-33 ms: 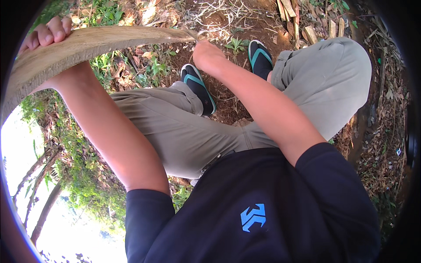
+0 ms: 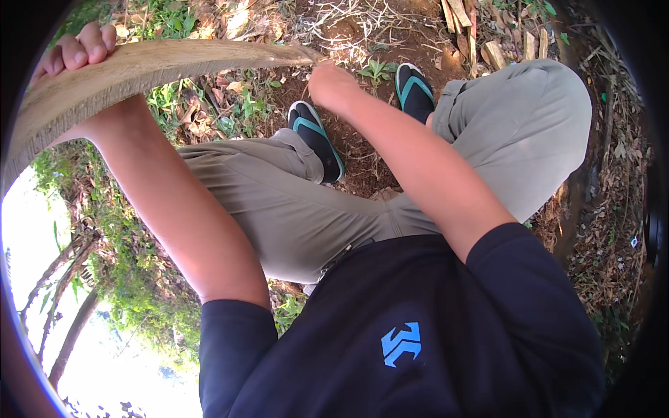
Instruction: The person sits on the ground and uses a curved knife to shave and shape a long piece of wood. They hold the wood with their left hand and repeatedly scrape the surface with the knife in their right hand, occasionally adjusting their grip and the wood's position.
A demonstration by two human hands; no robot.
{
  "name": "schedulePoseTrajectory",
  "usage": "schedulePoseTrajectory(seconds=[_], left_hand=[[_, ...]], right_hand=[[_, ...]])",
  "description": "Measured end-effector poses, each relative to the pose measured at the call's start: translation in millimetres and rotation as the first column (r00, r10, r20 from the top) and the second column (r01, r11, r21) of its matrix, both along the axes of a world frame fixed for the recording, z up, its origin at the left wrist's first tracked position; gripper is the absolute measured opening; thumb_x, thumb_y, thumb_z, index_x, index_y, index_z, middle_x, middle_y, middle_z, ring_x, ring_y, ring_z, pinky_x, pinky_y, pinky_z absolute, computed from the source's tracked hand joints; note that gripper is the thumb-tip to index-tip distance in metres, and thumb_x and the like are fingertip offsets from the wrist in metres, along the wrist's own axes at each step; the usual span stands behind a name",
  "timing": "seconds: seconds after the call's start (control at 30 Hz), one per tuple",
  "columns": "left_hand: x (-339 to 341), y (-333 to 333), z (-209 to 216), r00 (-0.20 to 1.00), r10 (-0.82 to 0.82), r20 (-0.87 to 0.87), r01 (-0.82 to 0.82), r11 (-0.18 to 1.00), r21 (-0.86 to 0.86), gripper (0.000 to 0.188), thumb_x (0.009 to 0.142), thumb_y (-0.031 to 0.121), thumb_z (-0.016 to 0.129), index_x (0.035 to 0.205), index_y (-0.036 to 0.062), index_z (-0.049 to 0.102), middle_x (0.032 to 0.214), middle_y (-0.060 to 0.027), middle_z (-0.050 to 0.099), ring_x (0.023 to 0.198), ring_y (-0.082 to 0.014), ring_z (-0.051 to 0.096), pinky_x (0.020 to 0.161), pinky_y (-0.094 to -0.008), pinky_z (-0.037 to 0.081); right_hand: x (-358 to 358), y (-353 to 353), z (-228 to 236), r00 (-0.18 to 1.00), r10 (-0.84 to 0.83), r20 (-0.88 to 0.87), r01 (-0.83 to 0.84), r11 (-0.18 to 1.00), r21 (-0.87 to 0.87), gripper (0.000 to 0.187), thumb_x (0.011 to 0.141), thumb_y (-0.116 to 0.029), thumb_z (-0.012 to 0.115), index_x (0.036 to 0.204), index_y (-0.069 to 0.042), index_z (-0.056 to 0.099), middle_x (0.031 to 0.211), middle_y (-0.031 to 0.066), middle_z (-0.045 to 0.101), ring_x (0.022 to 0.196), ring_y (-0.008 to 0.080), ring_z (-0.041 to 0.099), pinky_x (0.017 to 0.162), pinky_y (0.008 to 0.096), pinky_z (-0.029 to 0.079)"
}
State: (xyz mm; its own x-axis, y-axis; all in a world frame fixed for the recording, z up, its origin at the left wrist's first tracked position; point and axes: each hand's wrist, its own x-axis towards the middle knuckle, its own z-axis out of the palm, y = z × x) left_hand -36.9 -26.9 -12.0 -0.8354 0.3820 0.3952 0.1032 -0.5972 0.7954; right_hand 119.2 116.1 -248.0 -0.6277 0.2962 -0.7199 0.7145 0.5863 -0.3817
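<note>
A long plank of pale wood [image 2: 164, 61] crosses the upper left and looks curved in this wide view. My left hand [image 2: 78, 50] grips it toward its left end. Its fingers curl over the far edge, while the wrist and forearm pass beneath. At the plank's narrow right tip is my right hand [image 2: 333, 85], closed in a fist with the knuckles toward the tip. Whatever that fist holds, if anything, is hidden.
My feet in dark socks and teal-strapped flip-flops [image 2: 315, 139] rest on bare soil. Several cut wood pieces [image 2: 495, 54] lie at the upper right. Dry stalks [image 2: 355, 24], leaves and a small green plant [image 2: 377, 71] are around; bushes [image 2: 132, 279] stand at the left.
My right hand has shifted very slightly to the right and away from me. A thin pale curl above that fist no longer shows. The left hand has hardly moved.
</note>
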Motion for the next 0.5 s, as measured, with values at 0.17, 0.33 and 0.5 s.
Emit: schedulePoseTrajectory(seconds=[0.17,0.33,0.5], left_hand=[[-0.2,-7.3,-5.6,0.996,0.086,-0.029,-0.086,0.996,0.018,0.031,0.083,0.030,0.037,0.059,0.0098,0.039,0.053,-0.0070,0.041,0.045,-0.0188,0.037,0.045,-0.0300,0.031],[2.6,-9.7,-4.3,0.989,0.145,-0.014,-0.144,0.988,0.056,0.033,0.083,0.032,0.034,0.059,0.0094,0.037,0.051,-0.0068,0.037,0.044,-0.0182,0.034,0.043,-0.0299,0.029],[1.7,-11.7,-6.3,0.985,0.166,-0.036,-0.164,0.985,0.059,0.034,0.083,0.033,0.032,0.058,0.0094,0.037,0.051,-0.0064,0.036,0.043,-0.0175,0.034,0.043,-0.0291,0.029]], right_hand=[[13.2,10.1,2.0,0.997,-0.065,0.039,0.062,0.995,0.076,0.033,0.080,-0.007,0.058,0.109,0.009,0.055,0.113,0.0235,0.060,0.107,0.0333,0.059,0.088,0.0389,0.049],[38.2,18.3,33.8,0.997,-0.054,0.057,0.053,0.999,0.012,0.031,0.078,-0.006,0.058,0.107,0.007,0.058,0.112,0.0242,0.060,0.106,0.0355,0.059,0.088,0.0394,0.048],[42.1,17.8,42.9,0.989,0.141,0.052,-0.137,0.988,-0.070,0.030,0.077,-0.009,0.059,0.101,0.009,0.062,0.110,0.0242,0.061,0.104,0.0357,0.060,0.086,0.0396,0.049]])
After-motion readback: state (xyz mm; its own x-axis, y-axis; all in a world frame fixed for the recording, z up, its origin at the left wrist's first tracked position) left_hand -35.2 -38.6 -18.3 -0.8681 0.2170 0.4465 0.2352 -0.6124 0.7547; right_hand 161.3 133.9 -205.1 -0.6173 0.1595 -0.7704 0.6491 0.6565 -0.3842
